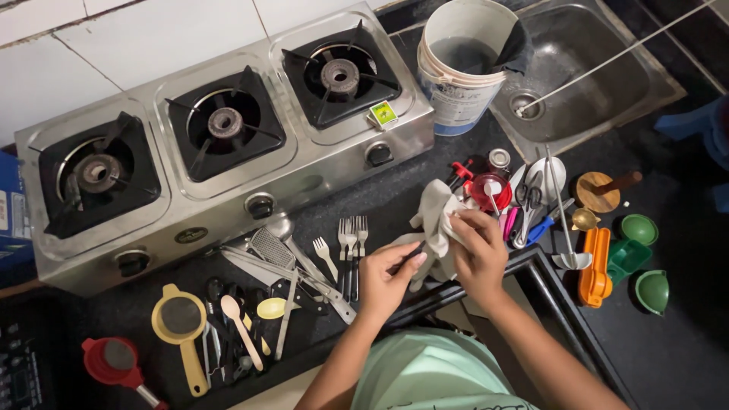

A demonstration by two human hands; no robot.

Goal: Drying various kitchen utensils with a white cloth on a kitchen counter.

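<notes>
Soft, crumpled white cloth (pixel 437 220) over the black speckled counter (pixel 425 178), just right of steel forks (pixel 351 243). Right hand (pixel 480 254) fingers pinched closed on the cloth; left hand (pixel 387 277) fingers curled tight around a dark slim utensil (pixel 408 262) — kind unclear.

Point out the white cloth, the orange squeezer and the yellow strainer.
white cloth (pixel 438 216), head view, on its bunched middle between the hands.
orange squeezer (pixel 594 267), head view, on its long body.
yellow strainer (pixel 181 317), head view, on its mesh bowl.
</notes>
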